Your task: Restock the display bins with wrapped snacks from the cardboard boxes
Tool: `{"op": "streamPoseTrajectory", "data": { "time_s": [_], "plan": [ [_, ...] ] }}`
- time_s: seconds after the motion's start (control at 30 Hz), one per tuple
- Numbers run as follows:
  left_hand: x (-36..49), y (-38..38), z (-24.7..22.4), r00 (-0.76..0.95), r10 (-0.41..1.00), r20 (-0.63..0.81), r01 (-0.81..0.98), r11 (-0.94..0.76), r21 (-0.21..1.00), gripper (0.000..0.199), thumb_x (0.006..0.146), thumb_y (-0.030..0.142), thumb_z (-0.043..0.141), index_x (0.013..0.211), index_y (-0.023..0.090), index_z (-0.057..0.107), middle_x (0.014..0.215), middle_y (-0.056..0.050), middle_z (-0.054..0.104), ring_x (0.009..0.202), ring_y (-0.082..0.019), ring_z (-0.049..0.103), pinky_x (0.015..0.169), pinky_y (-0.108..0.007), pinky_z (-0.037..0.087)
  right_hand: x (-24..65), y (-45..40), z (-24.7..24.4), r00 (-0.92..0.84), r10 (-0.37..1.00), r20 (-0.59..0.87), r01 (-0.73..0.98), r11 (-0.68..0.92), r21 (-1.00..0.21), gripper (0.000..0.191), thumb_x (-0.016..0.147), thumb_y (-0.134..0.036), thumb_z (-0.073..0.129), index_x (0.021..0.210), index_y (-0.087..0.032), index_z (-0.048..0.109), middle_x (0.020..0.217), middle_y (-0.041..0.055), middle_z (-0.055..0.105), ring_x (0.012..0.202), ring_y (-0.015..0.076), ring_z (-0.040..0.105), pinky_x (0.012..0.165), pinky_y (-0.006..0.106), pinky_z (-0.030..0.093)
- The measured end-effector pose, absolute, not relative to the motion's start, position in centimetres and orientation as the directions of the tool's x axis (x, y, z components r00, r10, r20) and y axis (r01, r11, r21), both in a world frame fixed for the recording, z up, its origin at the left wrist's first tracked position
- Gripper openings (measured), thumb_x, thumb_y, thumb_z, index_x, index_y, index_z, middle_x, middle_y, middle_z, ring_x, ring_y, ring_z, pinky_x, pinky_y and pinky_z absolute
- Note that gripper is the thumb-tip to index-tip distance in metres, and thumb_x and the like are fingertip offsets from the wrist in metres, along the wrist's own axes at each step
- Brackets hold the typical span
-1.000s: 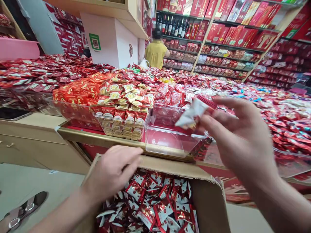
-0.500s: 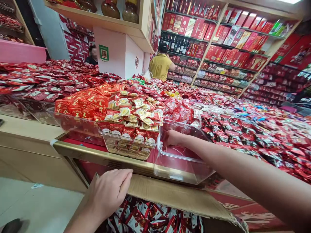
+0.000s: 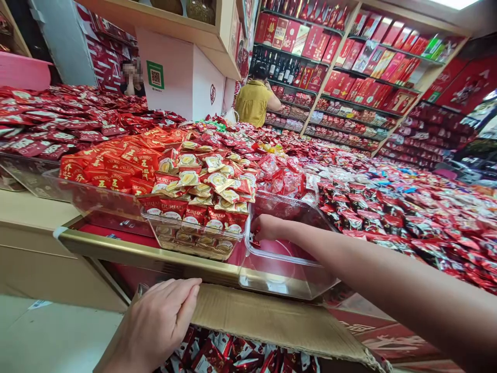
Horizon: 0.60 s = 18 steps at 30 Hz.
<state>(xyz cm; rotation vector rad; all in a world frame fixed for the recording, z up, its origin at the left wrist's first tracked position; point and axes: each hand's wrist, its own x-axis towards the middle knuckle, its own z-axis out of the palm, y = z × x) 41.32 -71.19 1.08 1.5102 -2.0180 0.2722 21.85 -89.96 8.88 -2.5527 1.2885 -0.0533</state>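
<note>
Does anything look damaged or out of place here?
Yes: the brown cardboard box has a ragged, frayed right corner, so it looks damaged. A small, flat, whitish piece on the pale floor at left also looks out of place, though I can't tell what it is.

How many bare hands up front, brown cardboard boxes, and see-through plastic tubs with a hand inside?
Bare left hand and bare right hand: 2
Open brown cardboard box: 1
See-through rectangular plastic tub with a hand inside: 1
Total: 4
</note>
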Motion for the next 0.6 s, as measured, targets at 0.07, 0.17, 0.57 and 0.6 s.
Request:
{"op": "streamPoseTrajectory", "data": {
  "time_s": [0.07,0.17,0.57,0.6],
  "plan": [
    [41.3,-71.2,1.0,-0.165,-0.800,0.577,-0.931,0.320,0.178,0.024,0.081,0.028,0.039,0.087,0.019,0.060,0.079,-0.002,0.068,0.072,-0.017,0.062,0.068,-0.029,0.046,21.6,-89.8,9.1,0.643,-0.749,-0.161,-0.760,-0.598,-0.255,0.011,0.053,-0.004,0.060,0.054,-0.014,0.065,0.049,-0.0038,0.058,0.047,0.0071,0.047,0.046,0.017,0.035],
    [41.2,-71.4,1.1,-0.162,-0.803,0.574,-0.935,0.310,0.170,0.024,0.081,0.028,0.038,0.087,0.019,0.060,0.079,-0.002,0.068,0.073,-0.017,0.062,0.068,-0.029,0.046,21.4,-89.3,9.5,0.670,-0.716,-0.196,-0.741,-0.630,-0.232,0.010,0.058,-0.007,0.057,0.059,-0.012,0.066,0.050,-0.0062,0.056,0.050,0.0044,0.047,0.050,0.015,0.035],
    [39.0,-67.3,-1.5,-0.328,-0.669,0.667,-0.781,0.589,0.208,0.036,0.075,0.017,0.046,0.104,0.038,0.050,0.087,0.003,0.067,0.084,-0.019,0.059,0.084,-0.038,0.043,18.0,-78.7,16.2,0.638,-0.650,0.413,-0.640,-0.746,-0.185,0.021,0.081,-0.018,0.039,0.088,-0.017,0.058,0.084,0.0066,0.062,0.079,0.0152,0.055,0.071,0.027,0.040],
    [37.8,-66.7,-2.6,-0.395,-0.736,0.550,-0.769,0.592,0.240,0.035,0.076,0.016,0.044,0.100,0.040,0.053,0.084,0.004,0.067,0.079,-0.017,0.060,0.080,-0.034,0.046,17.3,-76.2,15.1,0.669,-0.591,0.451,-0.568,-0.798,-0.204,0.021,0.082,-0.021,0.037,0.087,-0.019,0.058,0.083,0.0046,0.063,0.078,0.0142,0.056,0.072,0.026,0.041]
  ]
}}
